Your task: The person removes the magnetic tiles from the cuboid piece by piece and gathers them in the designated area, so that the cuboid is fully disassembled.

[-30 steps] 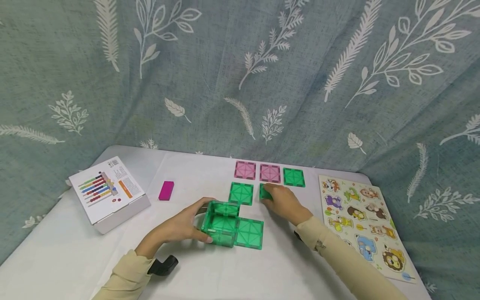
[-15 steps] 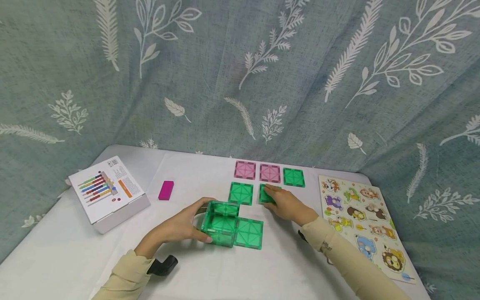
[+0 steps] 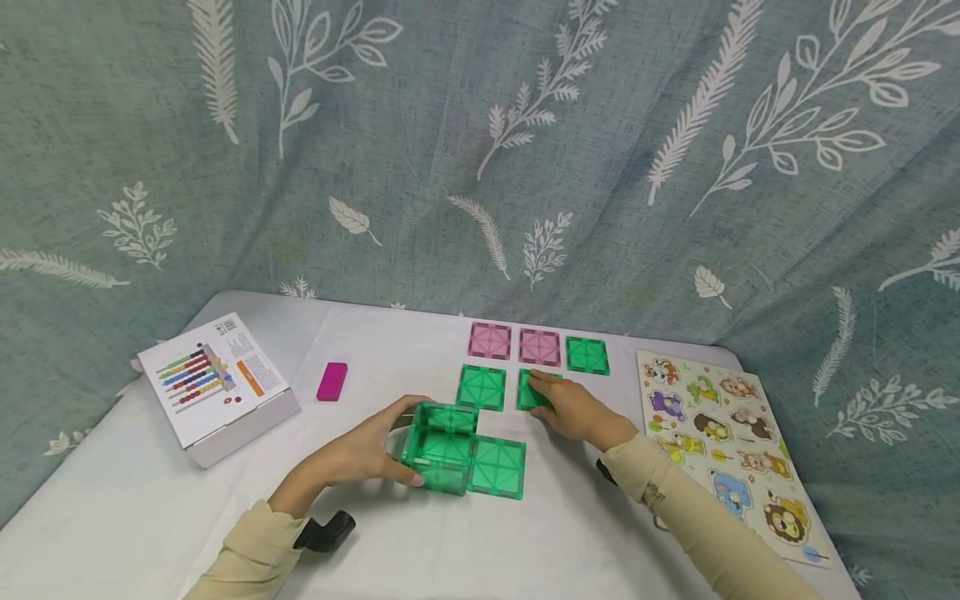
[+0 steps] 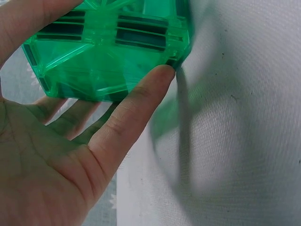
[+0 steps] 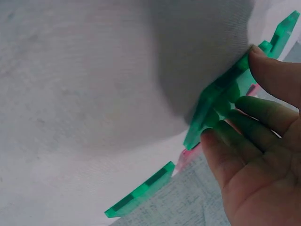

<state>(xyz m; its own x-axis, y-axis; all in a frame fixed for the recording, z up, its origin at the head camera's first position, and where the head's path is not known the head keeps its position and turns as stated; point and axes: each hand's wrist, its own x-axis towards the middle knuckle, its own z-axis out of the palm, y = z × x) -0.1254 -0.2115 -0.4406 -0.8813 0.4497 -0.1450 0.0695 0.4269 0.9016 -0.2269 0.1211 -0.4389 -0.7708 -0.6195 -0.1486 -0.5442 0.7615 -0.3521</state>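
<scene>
In the head view my left hand [image 3: 356, 450] grips the left side of an open-topped box of green magnetic tiles [image 3: 442, 446]. Its thumb lies at the near wall and the other fingers reach round the far side. A flat green tile [image 3: 498, 468] lies against the box's right side. My right hand [image 3: 577, 408] rests its fingertips on another green magnetic tile [image 3: 529, 400], which the fingers partly cover. In the right wrist view the thumb touches this tile's edge and the fingers [image 5: 263, 110] extend fairly straight onto its face. One more green tile [image 3: 482, 387] lies to its left.
Two pink tiles [image 3: 490, 341] and a green tile [image 3: 587, 356] form a row behind. A magenta block [image 3: 332, 381] lies left of centre, near a white abacus box [image 3: 225, 392]. An animal puzzle board [image 3: 727, 450] lies at right. A patterned curtain [image 3: 480, 167] hangs behind.
Since a second ago my right hand has shifted slightly right, uncovering more of the green tile under its fingers. The last half second shows almost no movement, and the left hand keeps its hold.
</scene>
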